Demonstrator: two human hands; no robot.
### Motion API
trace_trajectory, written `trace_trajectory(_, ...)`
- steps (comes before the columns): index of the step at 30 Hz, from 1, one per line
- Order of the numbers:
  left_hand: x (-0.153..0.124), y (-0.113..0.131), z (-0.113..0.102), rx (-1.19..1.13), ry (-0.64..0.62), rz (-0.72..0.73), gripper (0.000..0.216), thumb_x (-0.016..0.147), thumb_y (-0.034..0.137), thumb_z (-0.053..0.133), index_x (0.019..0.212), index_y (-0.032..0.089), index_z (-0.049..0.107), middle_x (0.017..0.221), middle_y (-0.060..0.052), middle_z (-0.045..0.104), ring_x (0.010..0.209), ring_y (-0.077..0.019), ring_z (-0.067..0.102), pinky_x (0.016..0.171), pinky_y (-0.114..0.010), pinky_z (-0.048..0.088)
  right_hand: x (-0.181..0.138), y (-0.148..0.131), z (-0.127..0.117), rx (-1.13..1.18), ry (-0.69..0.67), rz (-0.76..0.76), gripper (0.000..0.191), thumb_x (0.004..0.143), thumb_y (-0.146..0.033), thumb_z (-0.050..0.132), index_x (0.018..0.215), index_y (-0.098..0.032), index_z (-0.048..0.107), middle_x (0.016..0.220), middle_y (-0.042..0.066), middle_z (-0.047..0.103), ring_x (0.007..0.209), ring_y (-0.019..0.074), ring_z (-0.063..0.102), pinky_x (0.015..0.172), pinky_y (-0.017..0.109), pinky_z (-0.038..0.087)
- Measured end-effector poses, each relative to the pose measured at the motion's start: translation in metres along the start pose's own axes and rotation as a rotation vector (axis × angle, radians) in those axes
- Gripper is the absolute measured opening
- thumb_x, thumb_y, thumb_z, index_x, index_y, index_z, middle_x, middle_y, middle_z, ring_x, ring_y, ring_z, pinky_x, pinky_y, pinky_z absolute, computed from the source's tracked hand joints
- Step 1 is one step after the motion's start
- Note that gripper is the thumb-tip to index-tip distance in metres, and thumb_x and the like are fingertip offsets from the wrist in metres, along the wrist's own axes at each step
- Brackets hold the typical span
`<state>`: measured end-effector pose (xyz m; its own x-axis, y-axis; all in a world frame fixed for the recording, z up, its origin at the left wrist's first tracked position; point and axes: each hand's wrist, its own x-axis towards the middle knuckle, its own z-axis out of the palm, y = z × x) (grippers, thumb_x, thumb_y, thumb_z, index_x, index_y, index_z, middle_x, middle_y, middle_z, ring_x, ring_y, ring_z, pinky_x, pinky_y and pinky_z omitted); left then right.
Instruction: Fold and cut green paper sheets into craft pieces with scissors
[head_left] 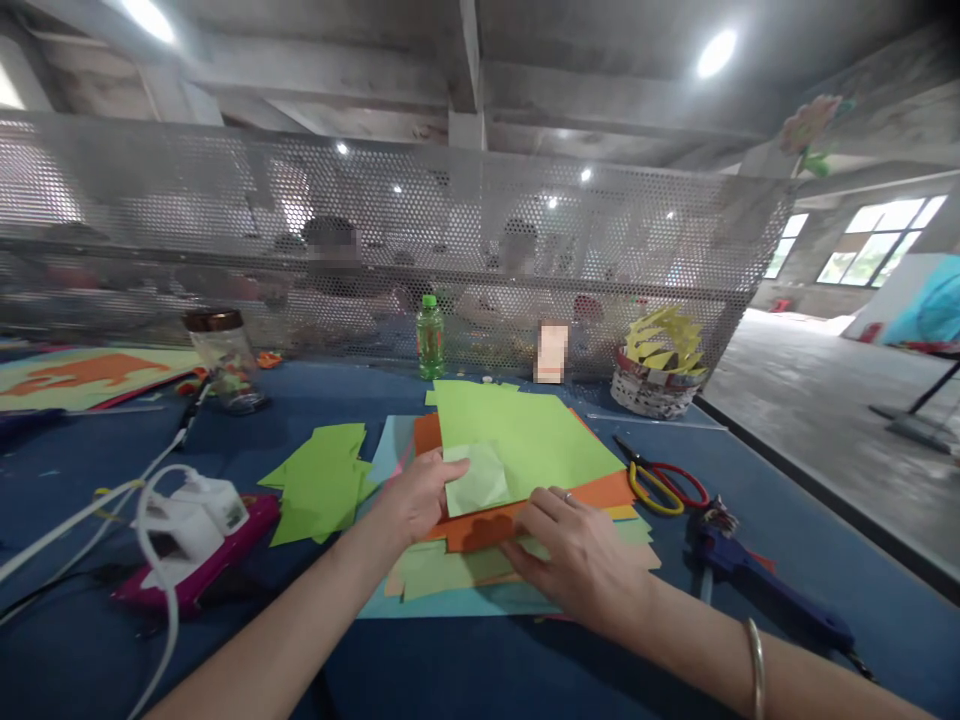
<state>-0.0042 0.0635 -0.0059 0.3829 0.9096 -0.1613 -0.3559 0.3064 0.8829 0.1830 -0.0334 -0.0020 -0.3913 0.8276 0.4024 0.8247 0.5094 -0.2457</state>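
A stack of coloured paper sheets lies in front of me on the blue table (750, 470), with a big light-green sheet (525, 435) on top and an orange sheet (600, 492) under it. My left hand (415, 497) pinches a small pale-green folded piece of paper (480, 480) at its left edge, over the stack. My right hand (574, 555) rests on the stack's near edge, fingers curled and pressing down on the orange and pale-green sheets.
Cut green paper pieces (322, 480) lie to the left. A pink-and-white device with cables (191, 535) sits further left. Scissors (660, 485) and a blue glue gun (750, 575) lie to the right. A jar (225, 360), a green bottle (430, 337) and a basket (660, 375) stand before a perforated metal screen (375, 230).
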Motion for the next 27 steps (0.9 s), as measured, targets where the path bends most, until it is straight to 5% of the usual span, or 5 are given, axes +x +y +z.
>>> trace_trajectory(3,-0.001,0.006,-0.002,-0.029,0.003,0.051,0.024,0.071,0.015,0.072,0.094,0.01,0.068,0.083,-0.01,0.075,0.075,-0.0236,0.071,0.073,-0.034,0.053,0.003,-0.001,0.005,0.636,-0.129,0.401,0.033,0.087,-0.045,0.057,0.071,-0.017,0.058,0.061,-0.001,0.054,0.056,0.0126,0.051,0.051,0.023,0.038)
trace_trajectory(6,-0.006,0.01,0.001,-0.052,-0.028,0.086,0.024,0.071,0.016,0.073,0.094,0.01,0.069,0.085,-0.01,0.075,0.078,-0.0239,0.071,0.075,-0.034,0.053,0.009,-0.001,0.009,1.008,-0.255,0.59,0.043,0.091,-0.054,0.045,0.08,-0.015,0.06,0.062,0.001,0.059,0.051,0.0131,0.058,0.046,0.022,0.043)
trace_trajectory(11,-0.013,0.005,0.006,-0.039,-0.114,0.09,0.025,0.074,0.02,0.073,0.097,0.01,0.069,0.086,-0.009,0.076,0.075,-0.0216,0.071,0.076,-0.033,0.053,0.018,0.001,0.012,1.639,-0.077,0.837,0.038,0.085,-0.05,0.06,0.085,-0.012,0.061,0.074,0.006,0.067,0.062,0.0138,0.067,0.056,0.023,0.054)
trace_trajectory(18,-0.017,-0.001,0.008,-0.003,-0.182,0.113,0.025,0.08,0.023,0.068,0.102,0.013,0.069,0.09,-0.007,0.075,0.083,-0.0237,0.07,0.08,-0.035,0.05,0.015,0.007,0.019,1.634,-0.06,0.872,0.033,0.07,-0.034,0.081,0.078,-0.005,0.067,0.07,0.01,0.07,0.051,0.0105,0.063,0.052,0.02,0.054)
trace_trajectory(27,-0.021,0.001,0.009,-0.021,-0.175,0.1,0.028,0.078,0.023,0.071,0.104,0.013,0.067,0.091,-0.009,0.075,0.077,-0.0216,0.07,0.075,-0.034,0.053,0.012,0.002,0.023,1.595,0.0,0.846,0.04,0.064,-0.039,0.085,0.08,-0.005,0.07,0.077,0.011,0.071,0.054,0.0102,0.06,0.056,0.023,0.054)
